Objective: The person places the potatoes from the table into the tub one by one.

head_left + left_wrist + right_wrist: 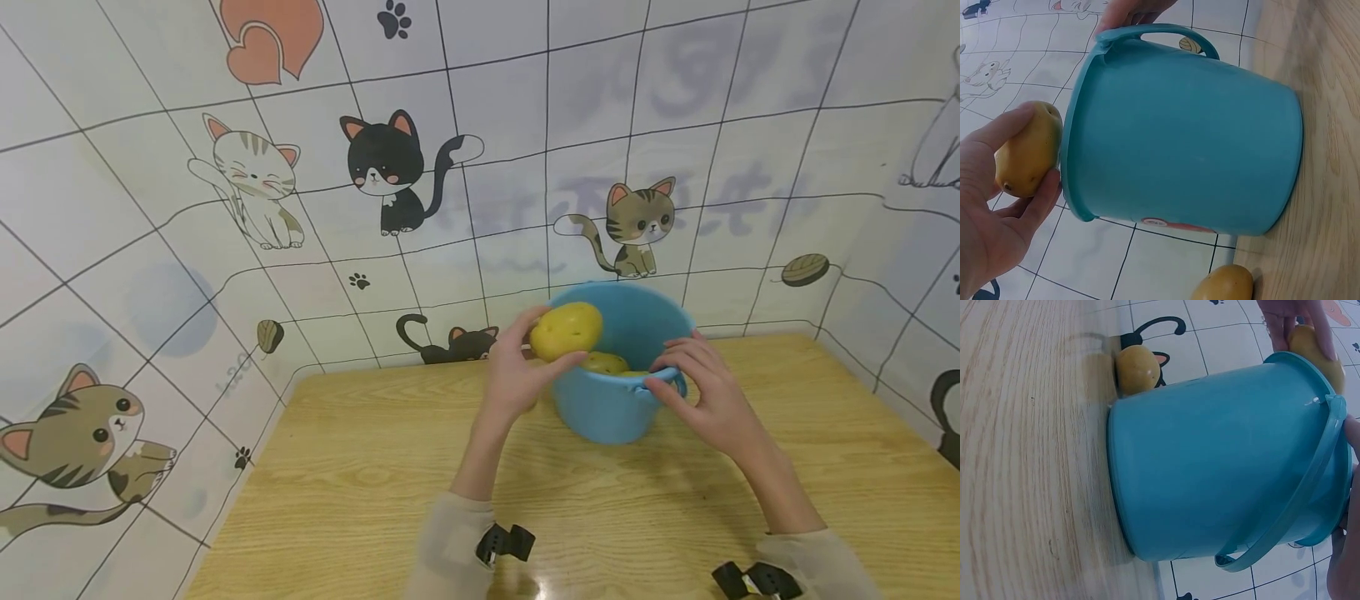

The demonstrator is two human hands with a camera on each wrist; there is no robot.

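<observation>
My left hand point(517, 371) holds a yellow potato point(566, 331) between thumb and fingers, at the left side of the rim of a blue bucket point(607, 412). In the left wrist view the held potato point(1030, 150) is outside the bucket's mouth, level with the rim. With its fingers over the rim and its thumb outside, my right hand point(708, 396) grips the bucket near the handle joint. Inside the bucket lies at least one more potato point(603, 362); the bottom is hidden. The blue handle point(1291, 515) hangs down along the bucket's side.
Another potato point(1137, 370) lies on the wooden table point(390, 467) beside the bucket, mostly hidden behind my left hand in the head view. A wall point(510, 250) with a grid and cat pictures rises behind the table.
</observation>
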